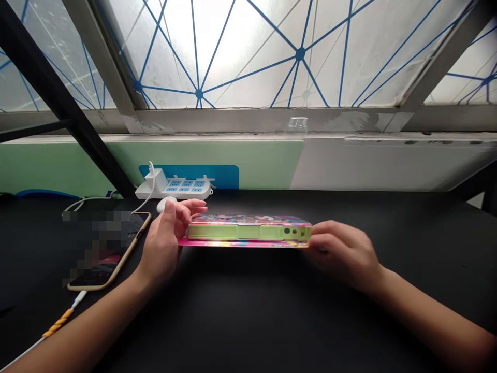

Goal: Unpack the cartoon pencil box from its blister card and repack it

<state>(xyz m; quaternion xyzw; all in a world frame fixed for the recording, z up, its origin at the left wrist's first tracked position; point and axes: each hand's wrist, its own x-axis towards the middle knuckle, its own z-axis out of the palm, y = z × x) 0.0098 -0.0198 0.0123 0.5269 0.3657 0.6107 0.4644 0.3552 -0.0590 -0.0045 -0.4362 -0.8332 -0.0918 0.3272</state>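
Note:
A flat, long box [248, 231] with a light-green side and a pink, colourful top is held level just above the black table [248, 311], seen edge-on. My left hand [169, 235] sits at its left end, thumb up and fingers stretched along the far side, touching the end. My right hand [341, 251] grips the right end, fingers curled round the corner.
A smartphone [106, 254] in a tan case lies at the left, plugged into a cable [58, 324]. Behind it sit a white power strip [174, 189] with a charger and a small white mouse [165, 203]. A green and white wall panel and window frame close the far edge.

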